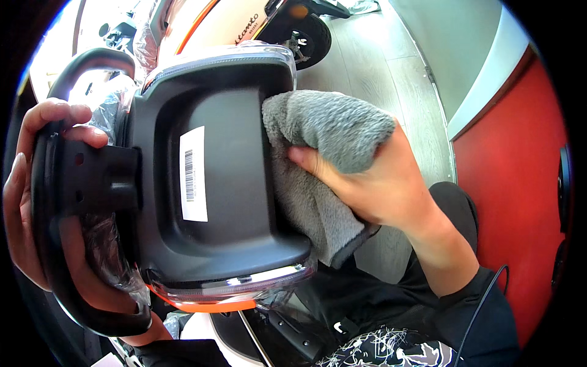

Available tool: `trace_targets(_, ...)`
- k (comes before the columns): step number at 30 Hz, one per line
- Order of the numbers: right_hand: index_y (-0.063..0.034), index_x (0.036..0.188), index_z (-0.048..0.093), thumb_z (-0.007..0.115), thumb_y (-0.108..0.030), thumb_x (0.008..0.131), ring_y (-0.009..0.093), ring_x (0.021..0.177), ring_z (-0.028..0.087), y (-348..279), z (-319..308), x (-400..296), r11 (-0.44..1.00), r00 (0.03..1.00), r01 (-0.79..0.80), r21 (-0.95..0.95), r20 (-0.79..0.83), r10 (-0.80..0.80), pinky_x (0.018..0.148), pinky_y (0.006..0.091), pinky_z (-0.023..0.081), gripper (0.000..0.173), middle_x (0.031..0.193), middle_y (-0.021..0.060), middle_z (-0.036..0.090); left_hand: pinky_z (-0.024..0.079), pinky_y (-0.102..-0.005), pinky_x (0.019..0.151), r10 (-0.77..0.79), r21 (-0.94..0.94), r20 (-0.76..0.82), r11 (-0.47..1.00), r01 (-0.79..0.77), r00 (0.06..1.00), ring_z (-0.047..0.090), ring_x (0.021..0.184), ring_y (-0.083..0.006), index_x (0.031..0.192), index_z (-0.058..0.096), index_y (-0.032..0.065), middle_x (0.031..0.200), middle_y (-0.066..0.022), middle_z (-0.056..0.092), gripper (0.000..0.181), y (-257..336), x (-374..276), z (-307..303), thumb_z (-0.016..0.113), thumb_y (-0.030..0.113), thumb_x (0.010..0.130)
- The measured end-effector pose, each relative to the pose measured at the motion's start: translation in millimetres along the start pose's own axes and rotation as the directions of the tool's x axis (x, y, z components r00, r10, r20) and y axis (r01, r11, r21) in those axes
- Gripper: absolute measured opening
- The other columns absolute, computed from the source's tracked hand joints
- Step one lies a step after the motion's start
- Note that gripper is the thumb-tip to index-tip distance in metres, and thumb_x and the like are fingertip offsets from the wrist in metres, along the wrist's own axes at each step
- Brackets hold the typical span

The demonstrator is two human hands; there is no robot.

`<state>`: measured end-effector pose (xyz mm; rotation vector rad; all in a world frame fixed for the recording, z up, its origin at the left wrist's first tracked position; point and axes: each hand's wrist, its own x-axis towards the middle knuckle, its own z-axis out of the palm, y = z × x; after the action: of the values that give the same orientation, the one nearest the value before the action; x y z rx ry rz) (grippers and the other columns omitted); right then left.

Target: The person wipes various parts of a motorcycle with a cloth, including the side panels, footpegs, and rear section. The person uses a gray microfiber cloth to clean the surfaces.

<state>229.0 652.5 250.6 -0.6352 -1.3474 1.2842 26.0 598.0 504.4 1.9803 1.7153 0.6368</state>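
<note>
The rear of a scooter, with a black plastic tail panel (229,160) bearing a barcode label (193,174), lies right below me. My right hand (367,179) grips a folded grey plush cloth (321,124), which touches the panel's right edge. At the far left my left hand (27,183) is wrapped around the black grab rail (50,197), with its fingertips over the rail's upper part. Clear lamp covers (275,52) edge the tail at top and bottom. Part of the left palm is hidden behind the rail.
Another scooter (220,27), cream with orange trim, stands beyond, its black wheel (316,41) on the grey plank floor (367,50). Clear plastic wrap (103,243) lies by the rail. A red panel (509,192) stands at the right. A black cable runs by my right sleeve.
</note>
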Motion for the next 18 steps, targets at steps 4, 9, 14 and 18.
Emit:
trace_targets(4, 0.0015, 0.11, 0.07, 0.085, -0.014, 0.081, 0.022, 0.094, 0.071, -6, -20, 15, 0.954, 0.962, 0.167, -0.249, 0.252, -0.103, 0.087, 0.0327, 0.054, 0.036, 0.102, 0.0142, 0.074, 0.049, -0.0332, 0.102, -0.034, -0.035, -0.013, 0.999, 0.033, 0.999, 0.056, 0.118, -0.0222, 0.139, 0.04, -0.0018, 0.127, -0.0167, 0.054, 0.063, 9, -1, 0, 0.044, 0.046, 0.099)
trace_targets(9, -0.0009, 0.108, 0.07, 0.079, -0.014, 0.081, 0.027, 0.086, 0.069, -10, -43, 30, 0.997, 0.894, 0.067, -0.04, 0.446, -0.042, 0.083, 0.0349, 0.054, 0.032, 0.095, 0.0177, 0.073, 0.05, -0.0328, 0.1, -0.013, -0.212, 0.019, 0.977, 0.017, 1.0, 0.058, 0.113, -0.0219, 0.134, 0.043, -0.003, 0.118, -0.018, 0.06, 0.052, 14, 6, 12, 0.031, 0.037, 0.103)
trace_targets(14, -0.0048, 0.111, 0.071, 0.088, -0.029, 0.077, 0.026, 0.096, 0.07, 6, -55, 13, 0.987, 0.768, -0.157, 0.027, 0.632, 0.105, 0.089, 0.0348, 0.053, 0.045, 0.106, 0.0147, 0.074, 0.048, -0.0338, 0.1, 0.026, -0.154, -0.049, 0.987, -0.033, 0.998, 0.058, 0.111, -0.0218, 0.132, 0.046, -0.0025, 0.117, -0.0178, 0.06, 0.051, 15, 0, 13, 0.033, 0.036, 0.102)
trace_targets(18, -0.0031, 0.114, 0.07, 0.09, -0.028, 0.074, 0.024, 0.098, 0.07, 4, -46, 11, 0.992, 0.733, -0.066, -0.108, 0.67, 0.122, 0.088, 0.034, 0.054, 0.051, 0.108, 0.0142, 0.074, 0.049, -0.0358, 0.099, -0.062, -0.234, -0.084, 0.971, 0.041, 0.995, 0.06, 0.111, -0.0229, 0.132, 0.046, -0.0025, 0.12, -0.0182, 0.059, 0.053, 6, -8, 7, 0.031, 0.038, 0.1)
